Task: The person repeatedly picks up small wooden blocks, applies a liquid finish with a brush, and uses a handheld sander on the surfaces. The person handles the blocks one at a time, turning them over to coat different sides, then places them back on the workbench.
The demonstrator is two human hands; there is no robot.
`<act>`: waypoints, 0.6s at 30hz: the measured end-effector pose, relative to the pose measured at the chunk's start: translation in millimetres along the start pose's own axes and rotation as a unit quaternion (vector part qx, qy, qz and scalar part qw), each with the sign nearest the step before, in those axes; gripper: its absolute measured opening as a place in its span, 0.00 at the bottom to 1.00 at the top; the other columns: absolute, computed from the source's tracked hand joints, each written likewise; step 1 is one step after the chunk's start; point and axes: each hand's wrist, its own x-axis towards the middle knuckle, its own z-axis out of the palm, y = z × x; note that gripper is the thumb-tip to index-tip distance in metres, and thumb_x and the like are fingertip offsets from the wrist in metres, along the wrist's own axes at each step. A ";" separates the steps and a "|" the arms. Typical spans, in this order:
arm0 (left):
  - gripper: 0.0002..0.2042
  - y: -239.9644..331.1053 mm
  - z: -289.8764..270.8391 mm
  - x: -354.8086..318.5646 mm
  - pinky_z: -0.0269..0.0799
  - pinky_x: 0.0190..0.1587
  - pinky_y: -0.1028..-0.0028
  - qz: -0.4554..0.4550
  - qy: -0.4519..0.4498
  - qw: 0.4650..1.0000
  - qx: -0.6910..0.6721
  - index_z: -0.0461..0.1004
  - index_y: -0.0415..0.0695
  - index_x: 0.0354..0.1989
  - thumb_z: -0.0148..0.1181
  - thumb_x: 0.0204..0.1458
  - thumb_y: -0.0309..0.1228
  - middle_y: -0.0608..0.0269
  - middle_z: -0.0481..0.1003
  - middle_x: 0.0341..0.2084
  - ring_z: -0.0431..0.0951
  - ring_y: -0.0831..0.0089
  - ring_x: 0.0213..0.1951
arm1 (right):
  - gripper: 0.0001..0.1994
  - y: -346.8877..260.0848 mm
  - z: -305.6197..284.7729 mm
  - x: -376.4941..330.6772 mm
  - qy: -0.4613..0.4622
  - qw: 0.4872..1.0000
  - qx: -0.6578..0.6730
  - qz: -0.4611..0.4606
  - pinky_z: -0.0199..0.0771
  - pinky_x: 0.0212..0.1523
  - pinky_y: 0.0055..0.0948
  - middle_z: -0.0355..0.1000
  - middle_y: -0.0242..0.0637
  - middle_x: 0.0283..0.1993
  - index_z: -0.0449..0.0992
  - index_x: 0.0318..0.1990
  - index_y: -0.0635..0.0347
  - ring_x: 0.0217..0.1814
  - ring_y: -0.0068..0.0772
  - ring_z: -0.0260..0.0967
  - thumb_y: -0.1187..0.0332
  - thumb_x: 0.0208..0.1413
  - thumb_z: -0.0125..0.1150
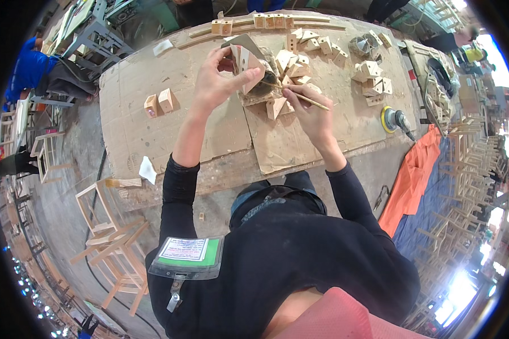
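Observation:
Between the thumb and fingers of my left hand (214, 82) is a wooden block (246, 66) with drilled holes, raised over the bench. My right hand (312, 113) is closed around a thin wooden stick (311, 100), perhaps a brush; its tip points left to a dark-mouthed pot (260, 89) just under the block. What is inside the pot cannot be made out. A pile of similar drilled blocks (294, 65) lies right of the pot. Two more blocks (165, 100) stand apart on the cardboard to the left.
Cardboard (203, 138) covers the workbench. A yellow-rimmed sander (395, 120) sits at the right, below another cluster of blocks (373, 79). Long strips (237, 25) carry blocks along the far edge. Wooden chair frames (113, 243) stand at lower left; orange cloth (410, 178) hangs at right.

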 end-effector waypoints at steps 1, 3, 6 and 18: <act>0.36 -1.3 0.0 -0.3 0.72 0.46 0.72 -0.002 0.002 1.000 0.003 0.73 0.34 0.49 0.74 0.35 0.48 0.58 0.70 0.42 0.75 0.71 0.40 | 0.08 1.1 2.4 0.2 0.004 1.000 0.002 -0.006 0.74 0.39 0.18 0.78 0.35 0.35 0.79 0.41 0.65 0.37 0.19 0.75 0.72 0.56 0.62; 0.35 -4.8 0.8 -0.8 0.72 0.46 0.72 -0.006 0.006 1.000 0.009 0.73 0.34 0.49 0.74 0.35 0.48 0.58 0.70 0.42 0.75 0.71 0.40 | 0.07 0.9 5.9 -3.3 -0.012 1.000 0.004 0.006 0.73 0.33 0.19 0.78 0.36 0.32 0.80 0.39 0.65 0.32 0.19 0.74 0.72 0.55 0.64; 0.35 2.8 3.2 -3.1 0.72 0.46 0.72 -0.016 0.008 1.000 0.017 0.73 0.34 0.48 0.74 0.35 0.48 0.58 0.70 0.41 0.75 0.71 0.40 | 0.07 5.3 3.6 -4.8 -0.012 1.000 0.018 0.016 0.74 0.37 0.19 0.78 0.36 0.34 0.79 0.40 0.65 0.36 0.19 0.74 0.73 0.55 0.62; 0.34 6.7 14.9 -5.5 0.71 0.46 0.72 -0.011 0.054 0.998 0.036 0.75 0.34 0.46 0.75 0.33 0.47 0.58 0.70 0.40 0.74 0.70 0.40 | 0.07 4.3 3.8 -10.4 0.019 0.997 0.067 -0.013 0.74 0.36 0.21 0.77 0.36 0.34 0.78 0.39 0.67 0.36 0.22 0.75 0.73 0.56 0.62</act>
